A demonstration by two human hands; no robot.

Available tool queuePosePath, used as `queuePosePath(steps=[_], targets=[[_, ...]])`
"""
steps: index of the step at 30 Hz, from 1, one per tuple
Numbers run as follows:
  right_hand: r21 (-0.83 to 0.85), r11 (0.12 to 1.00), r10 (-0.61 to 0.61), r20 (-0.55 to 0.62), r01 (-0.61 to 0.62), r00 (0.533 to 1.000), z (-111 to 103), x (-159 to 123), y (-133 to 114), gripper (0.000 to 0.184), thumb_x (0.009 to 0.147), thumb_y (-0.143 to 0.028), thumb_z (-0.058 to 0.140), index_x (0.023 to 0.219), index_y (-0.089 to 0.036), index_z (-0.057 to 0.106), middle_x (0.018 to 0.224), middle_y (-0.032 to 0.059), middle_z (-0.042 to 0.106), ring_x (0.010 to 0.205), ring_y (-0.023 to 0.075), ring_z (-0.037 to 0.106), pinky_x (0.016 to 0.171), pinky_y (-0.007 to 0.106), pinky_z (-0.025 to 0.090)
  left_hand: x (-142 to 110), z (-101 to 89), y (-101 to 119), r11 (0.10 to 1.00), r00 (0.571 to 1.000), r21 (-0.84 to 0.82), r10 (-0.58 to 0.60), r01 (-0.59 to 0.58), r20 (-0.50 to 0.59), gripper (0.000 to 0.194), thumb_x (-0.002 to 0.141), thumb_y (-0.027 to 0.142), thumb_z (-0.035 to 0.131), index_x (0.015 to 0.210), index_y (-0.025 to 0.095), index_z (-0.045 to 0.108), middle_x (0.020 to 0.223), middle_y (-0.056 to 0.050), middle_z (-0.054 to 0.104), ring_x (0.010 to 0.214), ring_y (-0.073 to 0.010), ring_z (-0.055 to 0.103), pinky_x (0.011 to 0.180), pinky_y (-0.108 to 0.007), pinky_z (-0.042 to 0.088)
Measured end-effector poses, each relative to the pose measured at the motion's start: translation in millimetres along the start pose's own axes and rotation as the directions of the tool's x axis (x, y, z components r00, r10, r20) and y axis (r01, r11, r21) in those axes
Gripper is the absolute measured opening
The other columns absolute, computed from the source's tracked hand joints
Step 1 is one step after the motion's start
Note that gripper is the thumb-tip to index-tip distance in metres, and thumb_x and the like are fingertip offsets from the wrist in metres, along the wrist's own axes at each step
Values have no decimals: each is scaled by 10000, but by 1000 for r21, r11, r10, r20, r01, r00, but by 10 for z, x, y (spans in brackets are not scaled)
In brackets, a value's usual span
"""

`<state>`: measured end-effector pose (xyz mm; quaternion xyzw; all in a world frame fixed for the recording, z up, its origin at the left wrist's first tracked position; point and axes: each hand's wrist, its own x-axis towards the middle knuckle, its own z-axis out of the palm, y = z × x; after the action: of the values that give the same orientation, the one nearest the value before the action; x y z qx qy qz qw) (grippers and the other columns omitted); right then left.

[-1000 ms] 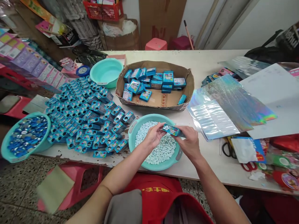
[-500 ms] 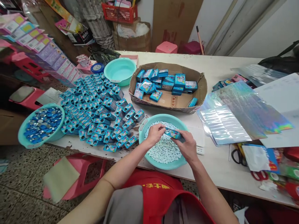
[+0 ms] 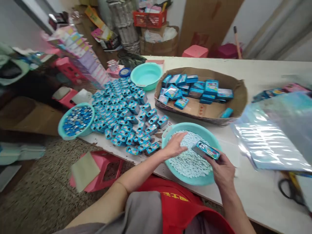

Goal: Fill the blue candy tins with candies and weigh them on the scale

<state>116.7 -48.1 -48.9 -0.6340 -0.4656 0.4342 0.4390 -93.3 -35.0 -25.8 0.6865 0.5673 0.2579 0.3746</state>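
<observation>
My right hand [image 3: 223, 167] grips a small blue box [image 3: 207, 150] by one end, tilted over a turquoise basin [image 3: 168, 162]. A round opening shows in the box's upper face. Small white candy-like pellets [image 3: 192, 169] fill much of the basin. My left hand [image 3: 175, 144] hovers just above the pellets, fingers apart and holding nothing, to the left of the box. Many similar blue boxes [image 3: 117, 112] with round holes stand packed together on the table to the left.
Behind the basin sits a cardboard tray [image 3: 190, 112] with several blue boxes lying in it. A second turquoise basin [image 3: 146, 76] is further back. Blue and silver discs [image 3: 78, 120] fill a basin at the table's left edge. Shiny plastic sheets [image 3: 270, 139] and scissors [image 3: 290, 188] lie right.
My left hand has come away from the blue box and opened. The right hand still holds the box, now turned and tilted differently. The view has swung left.
</observation>
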Motion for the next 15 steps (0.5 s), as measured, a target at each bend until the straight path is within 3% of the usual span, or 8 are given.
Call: queuePosePath(steps=[3, 5, 7, 9, 10, 12, 13, 15], targets=[[-43, 990, -120, 194, 131, 973, 213, -26, -172, 468, 550, -412, 808, 951, -202, 687, 966, 55, 685, 938, 276, 621, 922, 491, 454, -201, -147, 119, 986, 989, 83, 145, -144, 4, 599, 783, 232, 614, 1346, 233, 410, 1366, -79, 474, 1268, -224, 424, 1039, -368, 368], [36, 984, -177, 333, 175, 926, 449, -91, -355, 474, 583, -389, 796, 1009, -224, 669, 1046, 60, 670, 1000, 272, 607, 936, 473, 459, -379, -336, 194, 978, 992, 169, 124, -121, -5, 432, 819, 222, 556, 1247, 235, 502, 1227, -62, 571, 1165, -209, 512, 963, -340, 425], [135, 981, -182, 415, 137, 892, 693, -216, -519, 555, 611, -369, 784, 1125, -253, 608, 1206, 68, 607, 1103, 264, 567, 956, 448, 457, -653, -606, 227, 980, 990, 199, -2, 30, -143, 333, 819, 279, 566, 1144, 208, 559, 1106, -61, 619, 1053, -203, 570, 886, -312, 458], [152, 988, -68, 530, -15, 845, 899, -398, -577, 581, 630, -384, 771, 1160, -251, 575, 1261, 89, 574, 1125, 266, 560, 946, 440, 466, -1044, -923, 177, 952, 904, 132, -210, 276, -373, 368, 794, 390, 599, 1108, 203, 561, 1038, -46, 639, 945, -190, 605, 821, -291, 473], [108, 987, 30, 611, -121, 791, 983, -506, -550, 578, 625, -400, 771, 1145, -233, 581, 1239, 106, 590, 1093, 274, 581, 929, 443, 476, -1275, -1077, 109, 901, 804, 71, -344, 428, -485, 401, 788, 432, 597, 1120, 212, 549, 1004, -32, 645, 885, -181, 618, 787, -285, 477], [-58, 943, 265, 728, -328, 632, 1130, -740, -388, 617, 588, -423, 781, 1126, -187, 592, 1176, 143, 626, 1003, 292, 629, 882, 451, 500, -1753, -1330, -126, 691, 512, -47, -577, 721, -637, 458, 785, 456, 581, 1175, 226, 514, 930, -23, 657, 796, -194, 631, 726, -298, 480], [-139, 901, 373, 734, -411, 568, 1204, -854, -267, 712, 549, -414, 797, 1178, -173, 565, 1199, 160, 612, 999, 305, 632, 859, 448, 512, -1973, -1410, -292, 568, 366, -82, -627, 819, -688, 479, 783, 429, 581, 1206, 223, 496, 942, -39, 661, 831, -220, 635, 745, -320, 477], [-220, 826, 516, 665, -519, 540, 1385, -1035, 7, 950, 483, -388, 803, 1326, -155, 431, 1292, 195, 537, 1047, 330, 613, 808, 428, 533, -2308, -1461, -697, 335, 111, -174, -682, 926, -723, 507, 775, 377, 578, 1235, 189, 476, 977, -99, 664, 901, -283, 632, 775, -379, 472]])
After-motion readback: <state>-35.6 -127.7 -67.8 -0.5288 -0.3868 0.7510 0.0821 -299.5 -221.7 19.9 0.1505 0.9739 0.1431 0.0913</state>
